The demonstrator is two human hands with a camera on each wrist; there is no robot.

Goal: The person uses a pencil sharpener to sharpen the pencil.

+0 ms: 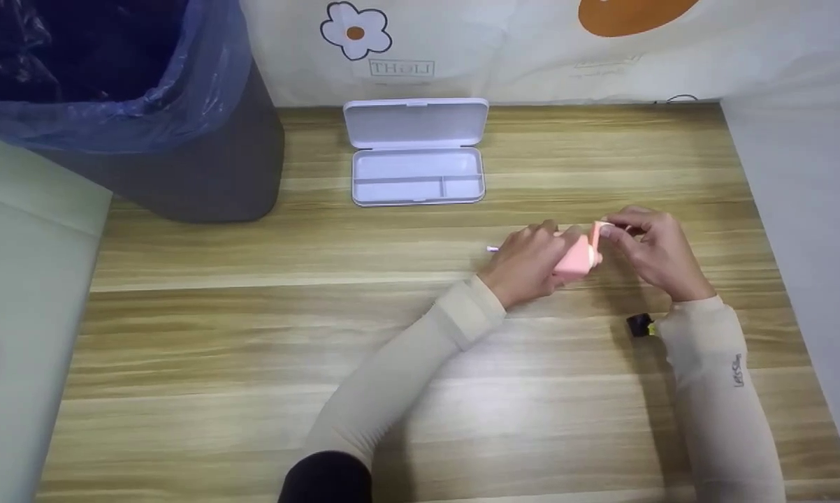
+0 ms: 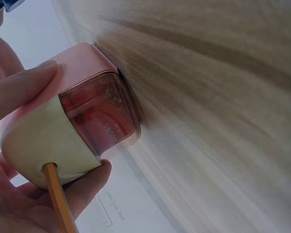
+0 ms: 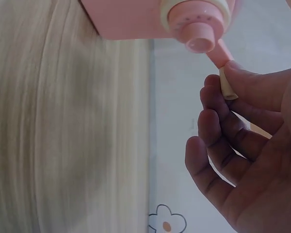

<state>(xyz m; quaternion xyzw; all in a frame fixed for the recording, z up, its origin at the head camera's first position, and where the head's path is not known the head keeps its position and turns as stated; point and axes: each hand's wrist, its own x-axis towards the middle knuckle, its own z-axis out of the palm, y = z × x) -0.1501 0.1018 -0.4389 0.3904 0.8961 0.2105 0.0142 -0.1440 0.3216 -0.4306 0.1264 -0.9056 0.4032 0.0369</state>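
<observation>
A pink crank pencil sharpener (image 1: 575, 263) is held by my left hand (image 1: 528, 262) over the wooden table. In the left wrist view, my thumb and fingers grip its sides; it has a cream front and a see-through reddish shavings drawer (image 2: 104, 114). An orange-yellow pencil (image 2: 59, 196) sticks out of the front hole. In the head view, only the pencil's far end shows left of my hand. My right hand (image 1: 654, 248) pinches the cream knob (image 3: 227, 87) of the crank between thumb and index finger, the other fingers loosely bent.
A pale lilac pencil case (image 1: 399, 188) lies open toward the back, its compartments showing. On the left stands a dark grey bin (image 1: 245, 168) with a blue liner. A small black object (image 1: 639, 325) with yellow sits beside the right sleeve. Printed cloth lines the back.
</observation>
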